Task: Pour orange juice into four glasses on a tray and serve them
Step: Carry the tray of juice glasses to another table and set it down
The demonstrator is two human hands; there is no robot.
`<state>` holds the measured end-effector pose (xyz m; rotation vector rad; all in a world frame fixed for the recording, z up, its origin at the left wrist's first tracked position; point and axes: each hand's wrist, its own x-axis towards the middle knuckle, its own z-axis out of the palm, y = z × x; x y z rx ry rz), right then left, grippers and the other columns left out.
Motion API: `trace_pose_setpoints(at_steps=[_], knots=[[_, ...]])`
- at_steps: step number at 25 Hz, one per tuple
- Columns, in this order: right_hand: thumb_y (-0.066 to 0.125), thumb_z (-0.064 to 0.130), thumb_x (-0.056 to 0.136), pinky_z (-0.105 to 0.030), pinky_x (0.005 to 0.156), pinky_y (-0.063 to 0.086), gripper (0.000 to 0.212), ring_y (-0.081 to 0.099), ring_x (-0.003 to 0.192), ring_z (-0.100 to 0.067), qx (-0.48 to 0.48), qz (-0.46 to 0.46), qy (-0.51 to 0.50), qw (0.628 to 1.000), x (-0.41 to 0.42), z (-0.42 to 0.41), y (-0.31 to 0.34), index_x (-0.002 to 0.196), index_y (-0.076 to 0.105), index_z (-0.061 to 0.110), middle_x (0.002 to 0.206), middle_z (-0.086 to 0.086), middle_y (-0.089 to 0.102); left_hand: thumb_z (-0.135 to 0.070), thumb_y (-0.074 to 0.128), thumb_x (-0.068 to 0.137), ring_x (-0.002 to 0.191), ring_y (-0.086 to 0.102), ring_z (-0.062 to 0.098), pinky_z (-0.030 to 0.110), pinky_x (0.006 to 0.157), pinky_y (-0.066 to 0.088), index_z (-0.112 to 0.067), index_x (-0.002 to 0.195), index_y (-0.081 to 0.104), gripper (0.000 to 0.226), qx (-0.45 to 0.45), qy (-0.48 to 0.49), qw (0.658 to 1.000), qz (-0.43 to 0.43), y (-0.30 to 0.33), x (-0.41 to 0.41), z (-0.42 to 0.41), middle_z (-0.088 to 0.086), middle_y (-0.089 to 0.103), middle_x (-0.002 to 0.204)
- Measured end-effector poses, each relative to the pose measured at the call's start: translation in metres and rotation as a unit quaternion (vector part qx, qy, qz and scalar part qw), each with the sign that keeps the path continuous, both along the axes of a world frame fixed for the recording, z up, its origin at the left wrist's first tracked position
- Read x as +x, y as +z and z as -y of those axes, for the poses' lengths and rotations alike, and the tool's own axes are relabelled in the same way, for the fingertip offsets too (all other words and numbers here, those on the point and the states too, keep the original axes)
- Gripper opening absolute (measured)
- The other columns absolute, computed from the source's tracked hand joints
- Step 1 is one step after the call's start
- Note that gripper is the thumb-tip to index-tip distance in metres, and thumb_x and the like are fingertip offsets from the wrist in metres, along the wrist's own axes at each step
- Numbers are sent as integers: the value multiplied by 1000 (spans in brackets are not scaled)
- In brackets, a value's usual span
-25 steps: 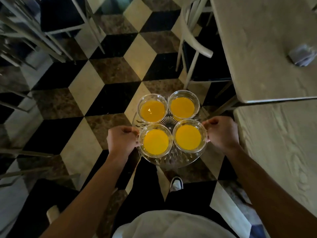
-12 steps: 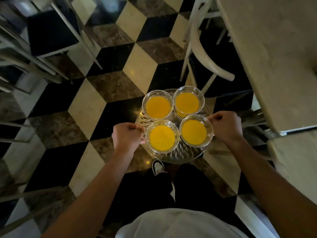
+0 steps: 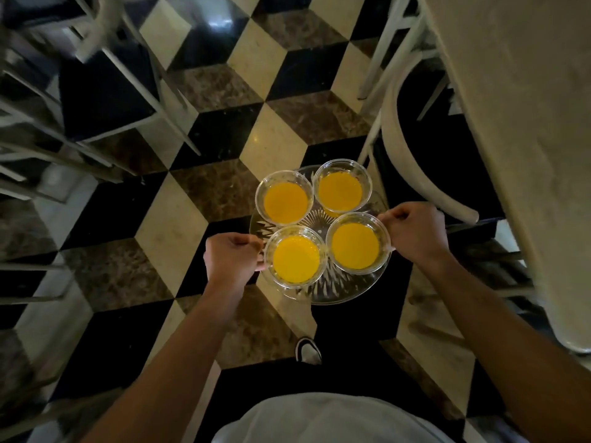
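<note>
While two hands grip one tray [image 3: 335, 290], four glasses [image 3: 295, 258] stand filled.

Clear glass tray [image 3: 335, 290] of four juice-filled glasses [image 3: 295, 259], left hand [image 3: 230, 259] and right hand [image 3: 415, 233] gripping opposite rims.

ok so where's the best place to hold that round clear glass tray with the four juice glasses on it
By its rim on two opposite sides, as now: the left hand and right hand each have a shut grip on the edge of the round cut-glass tray. The four full glasses of orange juice crowd the middle, so only the rim is free, and opposite holds should keep it level.
</note>
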<state>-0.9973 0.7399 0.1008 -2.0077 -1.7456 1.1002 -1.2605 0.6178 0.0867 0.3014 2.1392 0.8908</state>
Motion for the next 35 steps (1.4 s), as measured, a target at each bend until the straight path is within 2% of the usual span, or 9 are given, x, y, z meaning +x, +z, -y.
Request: trace_pose_setpoints(at_steps=[5, 12, 17, 19, 23, 25, 28, 30, 35], knots=[[70, 17, 92, -2, 42, 37, 11, 59, 57, 6, 14, 10, 5, 1000, -35, -97, 2, 86, 79, 14, 69, 11, 69, 3, 85, 84, 63, 80, 20, 38, 65, 69, -8, 85, 83, 11, 0, 16, 1000, -17, 7, -32, -95, 13, 81, 79], [68, 12, 93, -3, 38, 40, 13, 64, 48, 5, -1, -25, -17, 1000, -70, -222, 12, 84, 77, 15, 70, 10, 69, 7, 81, 87, 58, 78, 19, 28, 54, 63, -3, 85, 81, 9, 6, 30, 999, -13, 18, -68, -222, 16, 80, 80], [70, 13, 93, -2, 39, 39, 9, 62, 52, 16, 8, -21, -11, 1000, -95, -294, 12, 87, 76, 15, 70, 7, 70, 5, 81, 88, 63, 80, 20, 34, 63, 67, -4, 86, 81, 9, 6, 3, 1000, 3, 10, -98, -300, 16, 81, 84], [71, 16, 92, -2, 40, 40, 8, 63, 53, 13, 5, -12, -21, 1000, -110, -324, 11, 87, 77, 18, 70, 10, 70, 3, 83, 87, 65, 80, 18, 32, 62, 66, -4, 88, 82, 8, 3, -9, 1000, 3, 6, -115, -332, 14, 81, 84], [70, 15, 91, -5, 44, 44, 12, 67, 58, 2, 1, -11, -52, 999, -139, -379, 7, 83, 76, 21, 74, 12, 72, -1, 85, 87, 73, 82, 18, 38, 71, 70, -9, 86, 83, 8, 6, -34, 999, 14, -2, -149, -397, 9, 82, 88], [70, 18, 91, -6, 46, 43, 15, 65, 58, 5, -1, 0, -58, 998, -156, -405, 7, 78, 74, 25, 72, 12, 71, -3, 84, 89, 76, 82, 19, 40, 72, 70, -10, 86, 84, 8, 6, -42, 999, 10, -3, -168, -427, 8, 82, 88], [71, 19, 92, 1, 43, 37, 12, 60, 57, 15, -2, 10, -60, 998, -183, -443, 6, 82, 77, 20, 69, 15, 65, -5, 83, 91, 74, 82, 21, 48, 76, 70, -13, 83, 84, 11, 4, -61, 998, 13, -2, -198, -471, 6, 82, 79], [70, 17, 93, 4, 46, 36, 11, 61, 59, 7, 3, 11, -59, 998, -199, -469, 2, 86, 78, 17, 70, 16, 65, -5, 81, 92, 72, 82, 22, 52, 78, 69, -14, 79, 83, 16, 0, -67, 998, 16, -2, -219, -500, 4, 81, 73], [70, 16, 92, 3, 45, 38, 10, 59, 64, 6, 6, 1, -63, 998, -234, -524, -1, 87, 78, 16, 69, 16, 65, -10, 83, 91, 74, 82, 27, 54, 76, 69, -21, 76, 83, 19, -12, -81, 997, 1, -7, -257, -557, 2, 81, 69]])
